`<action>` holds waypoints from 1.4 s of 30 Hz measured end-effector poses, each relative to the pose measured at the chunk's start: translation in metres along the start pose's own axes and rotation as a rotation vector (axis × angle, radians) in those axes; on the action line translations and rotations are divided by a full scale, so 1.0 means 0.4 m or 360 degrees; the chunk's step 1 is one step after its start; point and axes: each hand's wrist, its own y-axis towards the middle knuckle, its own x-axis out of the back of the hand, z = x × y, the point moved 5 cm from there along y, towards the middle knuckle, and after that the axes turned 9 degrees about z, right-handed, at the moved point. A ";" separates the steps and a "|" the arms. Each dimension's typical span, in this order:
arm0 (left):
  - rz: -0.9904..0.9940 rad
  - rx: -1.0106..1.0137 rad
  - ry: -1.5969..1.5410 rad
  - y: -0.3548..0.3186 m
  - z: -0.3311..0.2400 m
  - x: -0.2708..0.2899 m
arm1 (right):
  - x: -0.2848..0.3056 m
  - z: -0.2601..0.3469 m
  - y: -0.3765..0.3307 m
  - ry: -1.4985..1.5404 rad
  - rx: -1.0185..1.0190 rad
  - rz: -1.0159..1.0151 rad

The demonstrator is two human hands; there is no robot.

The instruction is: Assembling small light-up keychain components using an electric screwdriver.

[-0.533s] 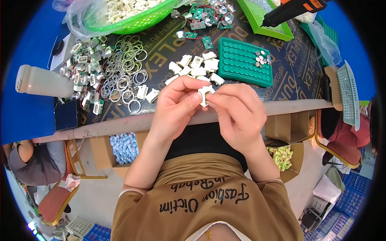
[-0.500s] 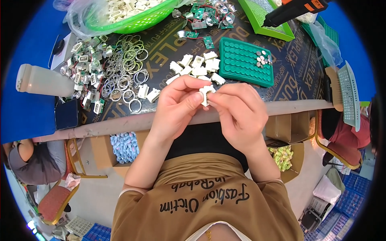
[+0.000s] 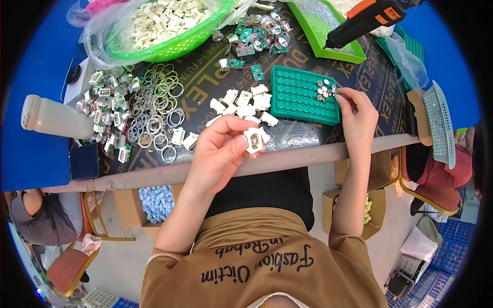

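Observation:
Between the thumb and fingers of my left hand (image 3: 218, 149) is a small white plastic casing (image 3: 253, 140), its hollow side showing metal contacts. My right hand (image 3: 358, 113) reaches to the right edge of a green plastic tray (image 3: 298, 97) with rows of round pockets. Its thumb and forefinger pinch at a small silver button cell (image 3: 334, 89); the fingertips partly cover it. Several more button cells (image 3: 324, 93) lie loose on the tray beside those fingers. A heap of white casings (image 3: 241, 105) lies on the table between the tray and my left hand.
Key rings (image 3: 163, 102), wired circuit assemblies (image 3: 108, 97) and a pale bottle (image 3: 56, 117) are at left. A green basket of casings (image 3: 169, 49), circuit boards with reflectors (image 3: 262, 33), a green box (image 3: 321, 38) and a black-orange glue gun (image 3: 367, 20) stand farther back.
My right hand has left the casing and moved right to the button cells on the tray. My left hand still holds the casing, now tilted with its hollow side showing.

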 end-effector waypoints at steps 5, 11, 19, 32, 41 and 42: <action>0.0004 -0.0042 -0.0028 0.003 -0.001 0.000 | 0.003 0.001 -0.007 -0.0038 0.0069 -0.0079; 0.0039 -0.0076 -0.0161 0.004 0.003 0.014 | -0.019 0.210 -0.071 0.0454 0.0627 0.0111; -0.0032 -0.0082 -0.0191 -0.001 0.003 0.010 | -0.100 0.310 -0.117 0.0406 0.1168 -0.0023; -0.0077 -0.0131 -0.0204 -0.001 0.003 0.024 | -0.126 0.319 -0.176 -0.0151 0.0969 0.0275; -0.0072 -0.0106 -0.0062 -0.002 -0.003 0.009 | -0.026 0.122 -0.067 -0.0112 0.0551 -0.0079; -0.0085 -0.0070 -0.0027 0.001 -0.002 0.009 | -0.020 0.090 -0.049 -0.0188 0.0462 -0.0065</action>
